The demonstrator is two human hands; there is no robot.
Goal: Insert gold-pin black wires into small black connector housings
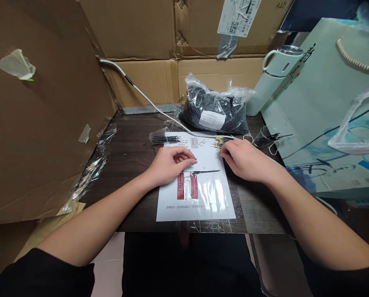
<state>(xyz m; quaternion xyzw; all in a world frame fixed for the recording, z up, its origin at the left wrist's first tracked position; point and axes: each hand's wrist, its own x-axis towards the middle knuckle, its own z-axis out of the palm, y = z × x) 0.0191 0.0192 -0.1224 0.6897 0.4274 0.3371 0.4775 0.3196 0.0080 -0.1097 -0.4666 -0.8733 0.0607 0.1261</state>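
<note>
Fingers of my left hand [170,166] press thumb against forefinger; those of my right hand [245,161] curl downward, and whether they grip I can't tell. Beneath them spreads the dark table [135,138], then the white sheet [215,206], the bag of black strands [233,115] behind it, the gold-tipped bundle [218,142] at my right fingertips, loose strands [206,171] across the sheet, and a dark tip [196,159] caught in my left pinch.

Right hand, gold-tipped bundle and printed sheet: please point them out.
Right hand [245,160], head view: back of the hand.
Gold-tipped bundle [217,142], head view: gold ends.
Printed sheet [209,160], head view: bare white part.
</note>
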